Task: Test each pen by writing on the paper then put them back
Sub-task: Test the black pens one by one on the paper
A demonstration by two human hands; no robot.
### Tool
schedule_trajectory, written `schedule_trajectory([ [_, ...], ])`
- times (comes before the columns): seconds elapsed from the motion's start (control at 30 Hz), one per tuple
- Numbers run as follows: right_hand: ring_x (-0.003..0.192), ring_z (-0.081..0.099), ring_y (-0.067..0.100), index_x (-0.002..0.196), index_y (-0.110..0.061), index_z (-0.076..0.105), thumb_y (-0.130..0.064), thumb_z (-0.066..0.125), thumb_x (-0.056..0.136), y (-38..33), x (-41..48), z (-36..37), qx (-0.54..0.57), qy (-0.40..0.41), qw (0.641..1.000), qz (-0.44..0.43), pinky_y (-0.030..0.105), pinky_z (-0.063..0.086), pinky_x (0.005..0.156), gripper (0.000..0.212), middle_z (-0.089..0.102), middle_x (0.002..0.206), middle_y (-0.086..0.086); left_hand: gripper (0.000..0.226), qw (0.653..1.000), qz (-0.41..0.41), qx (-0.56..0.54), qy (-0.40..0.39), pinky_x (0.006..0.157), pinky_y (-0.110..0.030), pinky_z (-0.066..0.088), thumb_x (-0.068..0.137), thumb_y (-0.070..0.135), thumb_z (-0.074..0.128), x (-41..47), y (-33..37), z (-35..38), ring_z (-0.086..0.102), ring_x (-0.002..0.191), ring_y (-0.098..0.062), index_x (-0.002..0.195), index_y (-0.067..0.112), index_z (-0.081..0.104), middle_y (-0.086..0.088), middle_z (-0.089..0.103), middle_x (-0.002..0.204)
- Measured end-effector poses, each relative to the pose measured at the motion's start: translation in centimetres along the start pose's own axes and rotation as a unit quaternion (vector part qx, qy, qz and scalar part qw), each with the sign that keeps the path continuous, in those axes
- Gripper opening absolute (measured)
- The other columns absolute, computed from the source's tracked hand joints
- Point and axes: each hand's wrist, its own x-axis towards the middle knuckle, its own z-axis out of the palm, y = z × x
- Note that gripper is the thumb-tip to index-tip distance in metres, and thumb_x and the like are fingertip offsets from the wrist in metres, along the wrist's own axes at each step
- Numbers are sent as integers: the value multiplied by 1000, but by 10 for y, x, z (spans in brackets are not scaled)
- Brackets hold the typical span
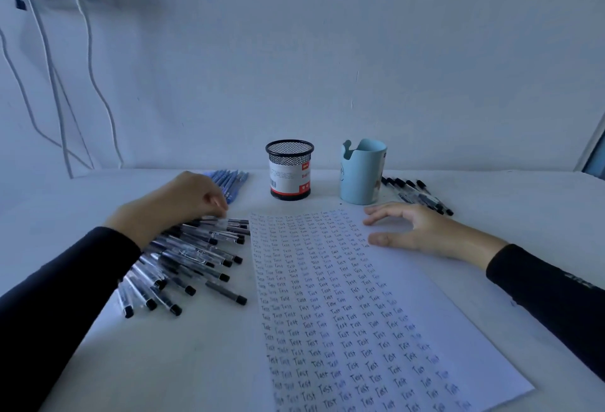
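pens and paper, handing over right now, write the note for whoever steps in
Left hand: fingers curled onto the black pen pile left of the paper; grip unclear. Right hand: flat on the paper's far right corner.
Blue pens lie behind the left hand, more black pens right of the blue cup; mesh holder shows no pens.
Done: paper mostly covered in rows of "Test". Left: any untested pens, then put all back.
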Motion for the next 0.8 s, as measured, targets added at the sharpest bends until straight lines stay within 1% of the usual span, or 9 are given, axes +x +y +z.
schedule_trajectory([
  [0.13, 129, 37, -15, 107, -46, 68, -64, 73, 65, 0, 0, 0, 2, -1, 1000, 0, 23, 23, 110, 46, 48, 133, -38, 5, 999, 24, 28, 5, 69, -14, 36, 84, 21, 74, 5, -3, 7, 55, 75, -5, 87, 21, 78, 15, 55, 79],
  [0.23, 129, 37, -15, 106, -50, 67, -67, 72, 65, 0, 0, 1, -5, -2, 1000, -1, 24, 24, 110, 46, 48, 133, -38, 10, 999, 29, 32, 3, 72, -23, 37, 91, 19, 65, 5, -3, 12, 59, 84, -15, 85, 27, 67, 11, 54, 84],
  [0.3, 129, 37, -15, 106, -49, 67, -67, 72, 65, 1, 1, 0, -7, -1, 1000, 0, 24, 24, 110, 45, 49, 133, -38, 11, 997, 54, -5, 53, 74, -24, 43, 94, 18, 61, 1, 7, 12, 61, 85, -14, 88, 27, 63, 9, 61, 87],
  [0.4, 129, 38, -14, 106, -49, 68, -68, 72, 64, 1, 1, 0, -10, -2, 1000, 0, 23, 24, 109, 46, 49, 133, -37, 10, 978, 138, -38, 149, 84, -26, 48, 94, 22, 61, -7, 49, 13, 58, 89, -7, 100, 20, 68, 7, 68, 98],
  [0.47, 126, 39, -16, 105, -48, 68, -68, 72, 64, 0, 1, 0, -7, 0, 1000, 5, 20, 25, 105, 46, 51, 130, -37, 18, 966, 217, -21, 139, 89, -26, 46, 93, 31, 59, -17, 89, 18, 54, 96, -4, 104, 22, 70, 10, 67, 104],
  [0.57, 125, 42, -14, 105, -43, 70, -63, 72, 64, -3, 2, 0, -10, 7, 1000, 0, 20, 26, 107, 45, 53, 131, -30, 20, 935, 338, 9, 107, 84, -29, 52, 92, 37, 57, -31, 125, 35, 58, 98, -8, 102, 25, 70, 12, 69, 103],
  [0.63, 120, 46, -16, 105, -39, 70, -55, 74, 71, -8, 1, -1, -17, 20, 1000, -8, 20, 28, 110, 38, 58, 125, -27, 27, 939, 337, -4, 66, 90, -31, 51, 92, 44, 57, -34, 132, 41, 55, 108, -6, 113, 31, 66, 17, 65, 116],
  [0.73, 113, 53, -13, 106, -33, 71, -33, 68, 91, -19, 0, 7, -49, 59, 995, -59, 18, 36, 106, 16, 66, 116, -23, 57, 963, 260, -57, 38, 101, -24, 40, 87, 56, 50, -32, 129, 39, 48, 117, -1, 140, 36, 46, 19, 52, 132],
  [0.8, 111, 55, -9, 112, -27, 71, -35, 60, 95, -34, -3, 18, -70, 64, 990, -101, 15, 38, 102, 22, 66, 117, -18, 63, 970, 222, -80, 55, 101, -29, 46, 85, 59, 43, -27, 119, 36, 54, 112, -5, 142, 33, 42, 12, 56, 131],
])
